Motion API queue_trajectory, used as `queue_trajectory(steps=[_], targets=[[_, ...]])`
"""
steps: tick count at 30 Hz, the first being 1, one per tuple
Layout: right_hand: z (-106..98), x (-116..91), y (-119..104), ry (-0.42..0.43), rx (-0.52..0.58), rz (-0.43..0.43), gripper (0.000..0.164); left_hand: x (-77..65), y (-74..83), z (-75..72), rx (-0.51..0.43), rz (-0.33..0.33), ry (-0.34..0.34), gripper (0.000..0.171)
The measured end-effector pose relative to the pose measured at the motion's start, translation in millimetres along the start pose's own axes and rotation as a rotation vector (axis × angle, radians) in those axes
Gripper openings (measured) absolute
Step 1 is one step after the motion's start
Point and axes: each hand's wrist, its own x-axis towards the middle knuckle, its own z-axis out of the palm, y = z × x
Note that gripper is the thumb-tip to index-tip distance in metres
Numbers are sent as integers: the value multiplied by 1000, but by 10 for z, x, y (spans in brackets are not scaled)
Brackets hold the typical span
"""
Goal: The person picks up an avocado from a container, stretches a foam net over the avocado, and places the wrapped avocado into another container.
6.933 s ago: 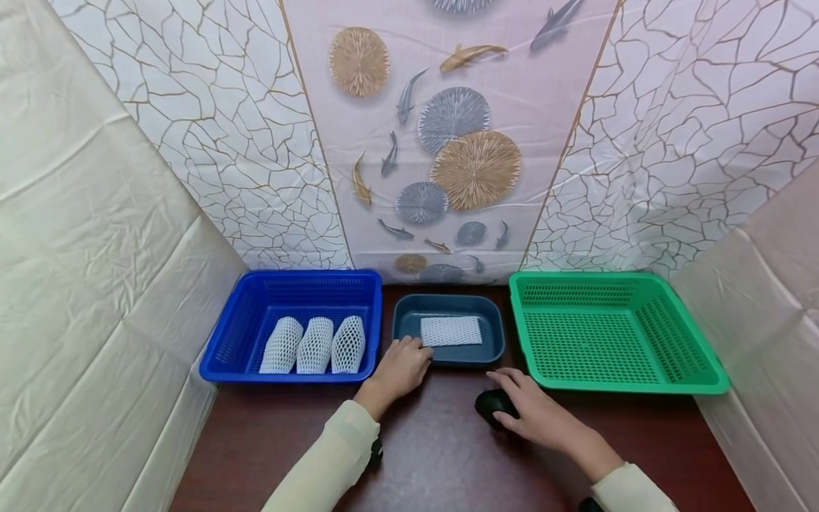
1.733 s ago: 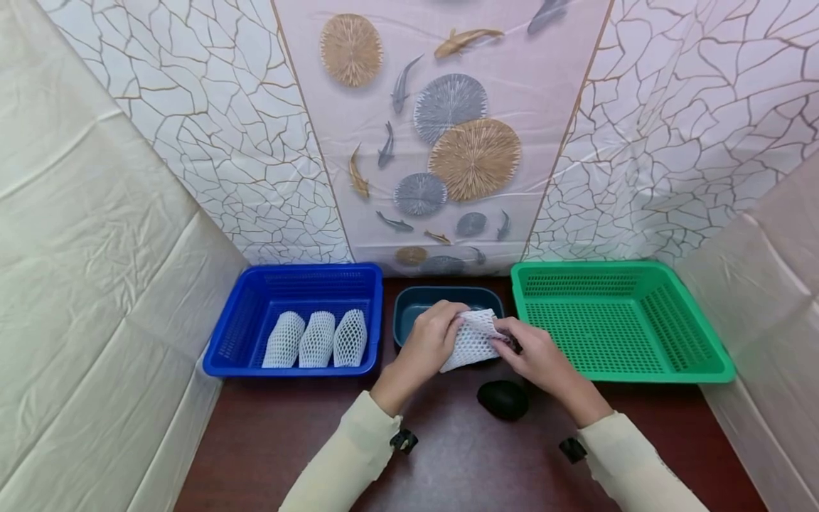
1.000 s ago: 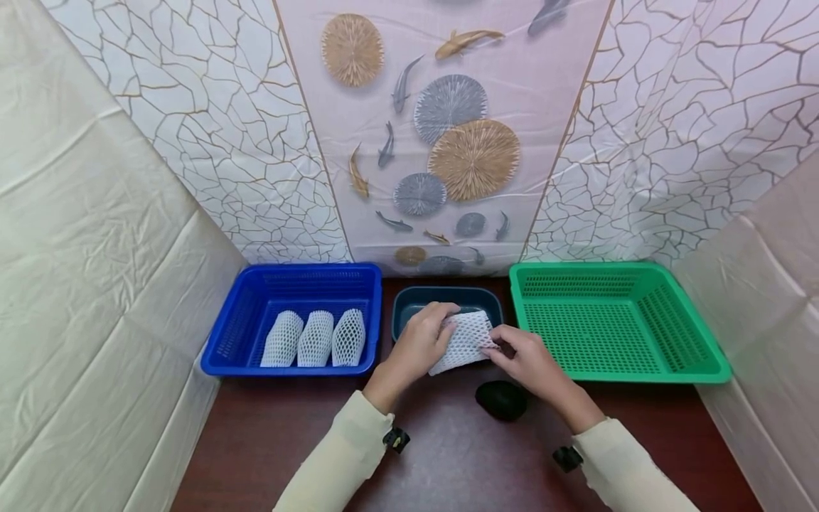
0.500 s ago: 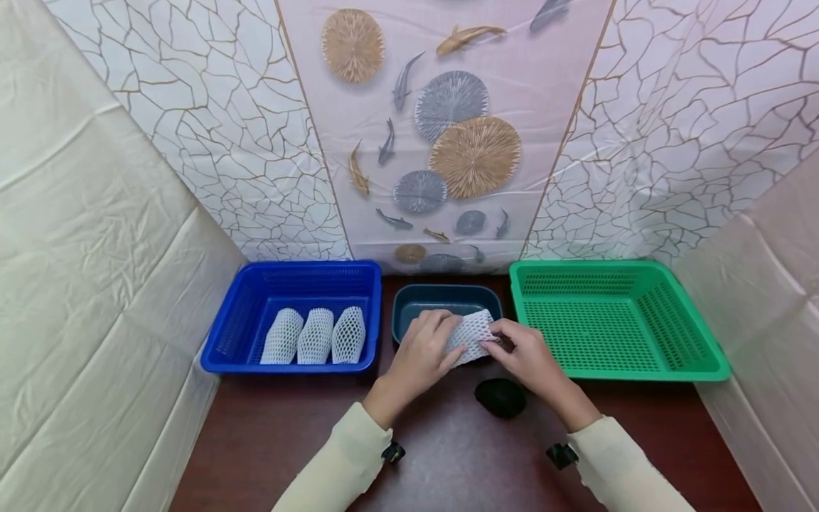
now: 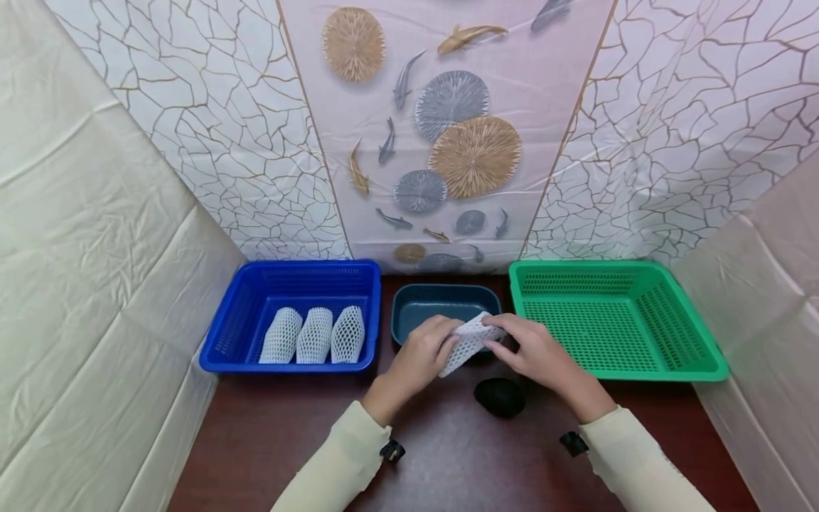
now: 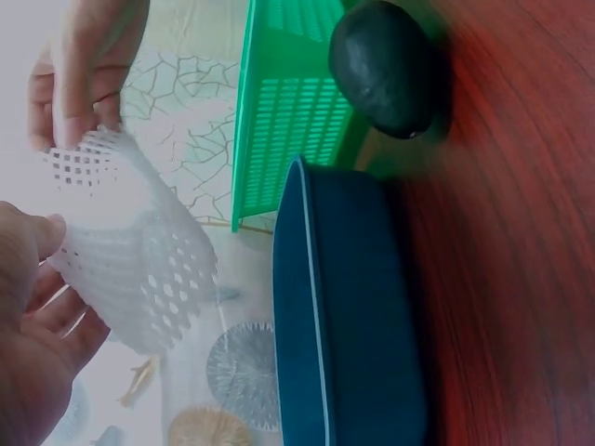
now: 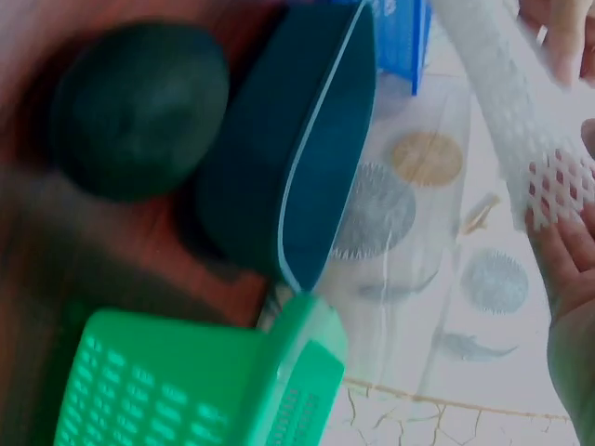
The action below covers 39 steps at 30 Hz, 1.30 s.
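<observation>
A white foam net sleeve (image 5: 468, 343) is held up between both hands, above the front of the dark teal tray (image 5: 409, 311). My left hand (image 5: 422, 357) pinches its left end between thumb and fingers. At the other end my right hand (image 5: 534, 353) grips the sleeve's edge; in the left wrist view the mesh (image 6: 139, 251) spreads between the two hands. On the table just in front of the tray lies a dark avocado (image 5: 500, 397), touched by neither hand.
To the left stands a blue basket (image 5: 291, 368) with three white foam net sleeves (image 5: 314, 336) lying in it. A green basket (image 5: 630, 373) stands at the right. Patterned cloth (image 5: 473, 235) hangs behind, and pale panels (image 5: 160, 299) close the sides.
The sleeve went from lying in the tray to being held up by both hands. My right hand left the avocado. In the last second the sleeve has been tilted and turned.
</observation>
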Motion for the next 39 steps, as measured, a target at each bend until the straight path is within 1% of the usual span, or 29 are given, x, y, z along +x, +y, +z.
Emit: queue_trajectory(steps=[2,4,9,11,14,17,22,27,30,32,36,39], targets=[[-4,-3,20,-26,-11,6,43,6,-5,-14,-23,-9,3,22],[11,-10,22,-32,-3,-5,40,8,-5,-22,-40,-17,2,23],[62,-24,-14,16,35,-89,35,23,-10,-32,-80,-38,-4,23],[73,-30,-21,30,48,-100,34,27,-19,-40,-94,-56,0,22],[80,-50,-16,22,58,-89,30,25,-41,-63,-90,-77,23,20],[87,-90,3,-9,36,-61,26,26,-73,-99,-84,-93,49,19],[109,-156,12,-73,4,4,25,45,-107,-168,-100,-102,75,17],[171,-205,33,-106,15,24,21,55,-119,-194,-92,-103,99,15],[210,-241,57,-90,35,22,21,46,-126,-178,-91,-111,94,15],[224,-257,69,-62,48,20,23,35,-128,-161,-97,-121,92,15],[212,-243,63,-1,65,28,24,0,-127,-114,-107,-168,81,15],[174,-202,30,20,61,34,23,-23,-122,-65,-121,-208,62,16]])
